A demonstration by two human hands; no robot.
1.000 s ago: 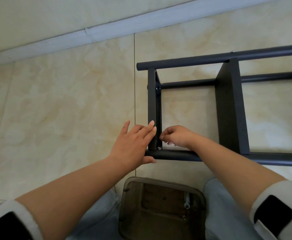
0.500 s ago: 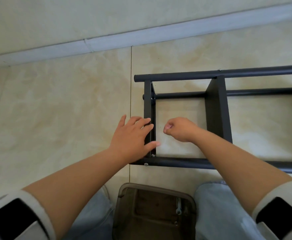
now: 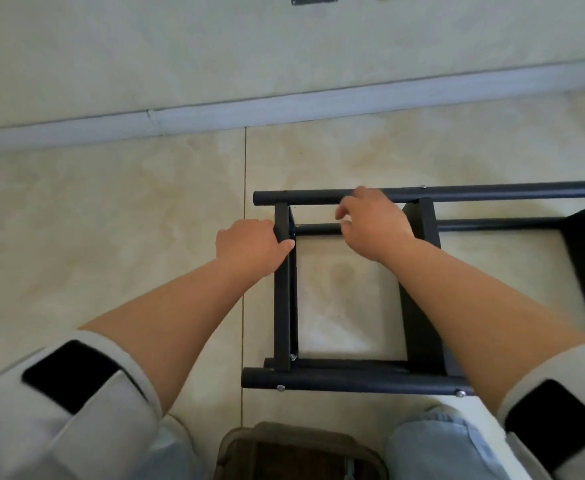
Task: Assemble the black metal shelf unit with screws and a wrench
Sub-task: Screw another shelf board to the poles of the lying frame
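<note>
Below, a brown stool [image 3: 301, 452] sat at the bottom edge between the person's knees, and a pale baseboard [image 3: 284, 109] ran along the wall beyond the tiled floor [image 3: 111, 237]. The black metal shelf unit [image 3: 353, 379] lay on its side on that floor, its near tube showing small screws [image 3: 280, 387] along its length. Both forearms reached forward over the frame, the right one crossing in front of a shelf panel [image 3: 422, 306]. The left hand [image 3: 249, 245] gripped the upper part of the end panel [image 3: 282, 306], fingers over its outer face and thumb on the inner side. The right hand [image 3: 375, 226] hung, fingers loosely curled and holding nothing, between the far top tube [image 3: 304, 197] and the thinner bar [image 3: 315, 229] below, its knuckles against the top tube.
</note>
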